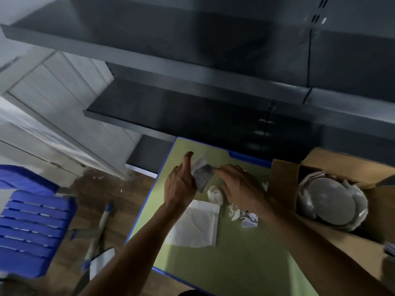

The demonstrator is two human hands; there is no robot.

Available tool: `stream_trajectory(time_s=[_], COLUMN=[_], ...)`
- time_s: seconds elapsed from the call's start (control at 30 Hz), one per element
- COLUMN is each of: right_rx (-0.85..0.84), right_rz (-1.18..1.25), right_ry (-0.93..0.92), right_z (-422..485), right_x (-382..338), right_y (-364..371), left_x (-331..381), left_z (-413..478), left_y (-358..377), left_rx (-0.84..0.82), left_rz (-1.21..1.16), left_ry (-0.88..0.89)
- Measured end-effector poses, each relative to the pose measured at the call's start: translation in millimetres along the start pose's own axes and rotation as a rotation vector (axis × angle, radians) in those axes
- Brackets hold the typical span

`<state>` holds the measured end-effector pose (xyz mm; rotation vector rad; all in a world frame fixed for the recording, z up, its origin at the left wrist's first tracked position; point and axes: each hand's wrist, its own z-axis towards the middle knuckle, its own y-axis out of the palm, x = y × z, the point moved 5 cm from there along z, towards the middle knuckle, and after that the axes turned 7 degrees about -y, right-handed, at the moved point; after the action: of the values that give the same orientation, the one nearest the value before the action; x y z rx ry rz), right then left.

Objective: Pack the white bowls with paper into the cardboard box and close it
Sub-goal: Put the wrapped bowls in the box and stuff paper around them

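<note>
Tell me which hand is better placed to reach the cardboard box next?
Probably the right hand: it is nearer the box, which stands to its right; the left hand is farther away.

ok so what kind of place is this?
Probably a storeroom or shop back room used for packing. Dark metal shelving stands behind a green table. An open cardboard box holds white bowls with paper. A blue plastic chair stands to the left.

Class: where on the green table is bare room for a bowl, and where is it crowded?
Free: table's near half, paper sheet to cardboard box. Crowded: crumpled scraps under left hand and right hand gripping a grey item.
</note>
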<state>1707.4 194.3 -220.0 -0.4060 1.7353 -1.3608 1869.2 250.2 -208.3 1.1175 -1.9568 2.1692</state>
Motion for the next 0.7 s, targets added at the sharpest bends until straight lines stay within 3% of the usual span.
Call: stream_trajectory(time_s=[0.3, 0.47, 0.7], right_rx=[0.298, 0.344, 0.372], right_rz=[-0.077, 0.046, -0.171], right_ry=[0.047, 0.185, 0.308], right_z=[-46, -91, -151], right_x=[6, 16, 48], right_y=[-74, -109, -137], left_x=[86, 141, 203], left_z=[-21, -38, -63], left_y=[-11, -10, 12], left_rx=[-0.091, -0.184, -0.352], left_rz=[0.019, -0.025, -0.197], left_ry=[0.409, 0.685, 0.724])
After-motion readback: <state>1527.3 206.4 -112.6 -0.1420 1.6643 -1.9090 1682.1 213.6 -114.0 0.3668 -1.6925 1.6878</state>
